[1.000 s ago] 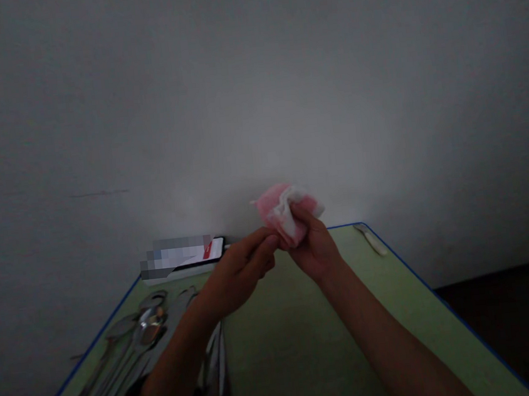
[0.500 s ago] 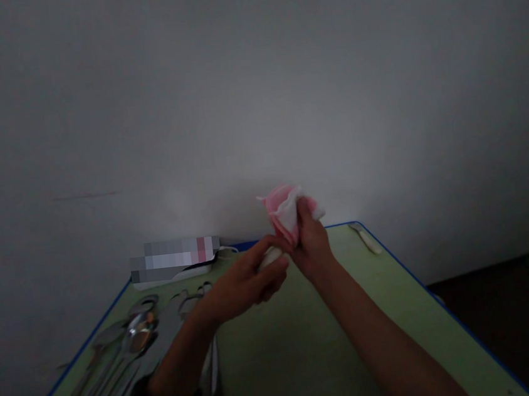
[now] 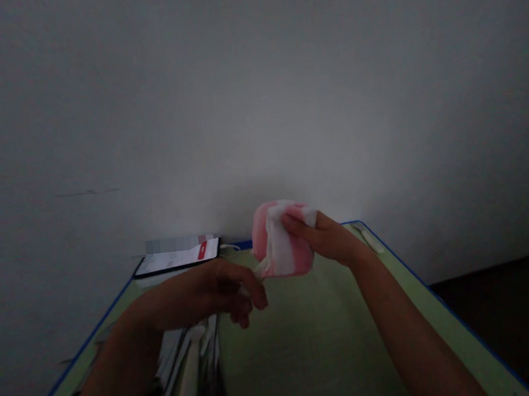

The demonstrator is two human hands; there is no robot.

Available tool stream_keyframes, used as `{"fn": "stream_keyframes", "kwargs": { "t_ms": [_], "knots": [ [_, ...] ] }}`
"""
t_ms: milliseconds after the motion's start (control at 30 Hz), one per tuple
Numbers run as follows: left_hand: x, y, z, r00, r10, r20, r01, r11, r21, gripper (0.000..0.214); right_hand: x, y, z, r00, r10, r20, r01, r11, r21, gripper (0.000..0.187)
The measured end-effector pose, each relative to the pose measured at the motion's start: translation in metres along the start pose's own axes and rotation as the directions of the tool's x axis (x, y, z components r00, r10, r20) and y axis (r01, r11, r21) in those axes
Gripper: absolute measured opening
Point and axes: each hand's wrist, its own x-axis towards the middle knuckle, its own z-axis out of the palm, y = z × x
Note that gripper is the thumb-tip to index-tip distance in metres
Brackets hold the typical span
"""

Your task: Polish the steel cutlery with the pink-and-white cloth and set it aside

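The handling looks partway through: the cloth [image 3: 281, 246] is up in the air above the desk [image 3: 285, 353], bunched and gripped, not laid down. The right hand [image 3: 328, 235] is clamped on it, thumb pressed across its front. The left hand [image 3: 224, 284] curls its fingers just beside the lower left corner of the cloth, around a slim pale thing [image 3: 261, 270]; whether that is a twisted corner or a handle, I cannot tell. The hands are apart, with the cloth between them.

One pale-handled utensil [image 3: 372, 240] lies alone to the right of the cloth. Others lie grouped to the left of the cloth and nearer the wearer. Which pieces are done and which are left, nothing here shows.

Counted: one cloth, two hands, one utensil to its right. In the group to its left, one pale handle [image 3: 187, 376] is clear, with several metal utensils [image 3: 172, 371] beside it; the left arm covers part of them, so no exact number is possible. Also left of the cloth are one phone [image 3: 179, 257] and one white cable [image 3: 230, 247].
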Motion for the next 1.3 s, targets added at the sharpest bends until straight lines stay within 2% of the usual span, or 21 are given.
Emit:
{"fn": "stream_keyframes", "kwargs": {
  "t_ms": [67, 133, 167, 233, 300, 400, 467, 533, 700, 800, 967, 1033, 1100, 1200, 1300],
  "knots": [
    [0.001, 0.002, 0.004, 0.999, 0.036, -0.018, -0.036, 0.998, -0.042, 0.011, 0.001, -0.001, 0.012, 0.983, -0.055, -0.177, 0.059, 0.998, 0.02, 0.028],
    [0.004, 0.006, 0.009, 0.998, 0.061, -0.021, -0.062, 0.996, -0.061, 0.012, 0.004, 0.002, 0.03, 0.907, -0.063, -0.417, 0.105, 0.991, 0.08, 0.033],
    [0.006, 0.008, 0.011, 0.998, 0.067, -0.009, -0.067, 0.996, -0.052, 0.013, 0.005, 0.005, 0.039, 0.869, -0.038, -0.493, 0.112, 0.986, 0.121, 0.035],
    [0.009, 0.012, 0.015, 0.997, 0.068, 0.027, -0.068, 0.998, -0.002, 0.015, 0.006, 0.01, 0.054, 0.847, 0.02, -0.532, 0.096, 0.977, 0.189, 0.04],
    [0.012, 0.013, 0.016, 0.997, 0.06, 0.044, -0.062, 0.997, 0.048, 0.017, 0.006, 0.015, 0.061, 0.858, 0.077, -0.508, 0.035, 0.978, 0.206, 0.042],
    [0.015, 0.009, 0.016, 0.998, 0.054, 0.017, -0.055, 0.996, 0.075, 0.016, 0.007, 0.02, 0.058, 0.901, 0.126, -0.416, -0.049, 0.98, 0.192, 0.043],
    [0.017, 0.006, 0.016, 0.998, 0.065, -0.013, -0.064, 0.993, 0.096, 0.015, 0.009, 0.021, 0.052, 0.931, 0.118, -0.346, -0.048, 0.978, 0.205, 0.042],
    [0.02, 0.004, 0.017, 0.994, 0.096, -0.055, -0.089, 0.989, 0.114, 0.015, 0.01, 0.021, 0.044, 0.94, 0.116, -0.319, -0.045, 0.974, 0.222, 0.042],
    [0.022, 0.007, 0.015, 0.969, 0.147, -0.201, -0.135, 0.988, 0.073, 0.014, 0.014, 0.019, 0.019, 0.91, 0.106, -0.4, 0.01, 0.96, 0.279, 0.041],
    [0.017, 0.014, 0.013, 0.962, 0.169, -0.217, -0.164, 0.986, 0.038, 0.014, 0.016, 0.016, 0.006, 0.898, 0.053, -0.437, 0.083, 0.955, 0.285, 0.038],
    [0.014, 0.02, 0.015, 0.922, 0.244, -0.3, -0.266, 0.963, -0.036, 0.013, 0.011, 0.004, 0.0, 0.867, -0.063, -0.494, 0.137, 0.984, 0.114, 0.034],
    [0.015, 0.02, 0.016, 0.909, 0.242, -0.339, -0.275, 0.96, -0.053, 0.018, 0.009, -0.001, 0.002, 0.867, -0.071, -0.494, 0.138, 0.985, 0.101, 0.036],
    [0.018, 0.019, 0.017, 0.906, 0.219, -0.362, -0.259, 0.964, -0.066, 0.025, 0.009, -0.003, 0.004, 0.887, -0.026, -0.461, 0.113, 0.98, 0.163, 0.039],
    [0.021, 0.02, 0.018, 0.908, 0.179, -0.379, -0.215, 0.975, -0.053, 0.024, 0.01, -0.001, 0.008, 0.922, 0.081, -0.378, 0.035, 0.956, 0.291, 0.047],
    [0.022, 0.022, 0.018, 0.906, 0.162, -0.392, -0.18, 0.984, -0.009, 0.018, 0.011, 0.0, 0.009, 0.927, 0.184, -0.326, -0.045, 0.919, 0.392, 0.048]
  ]
}}
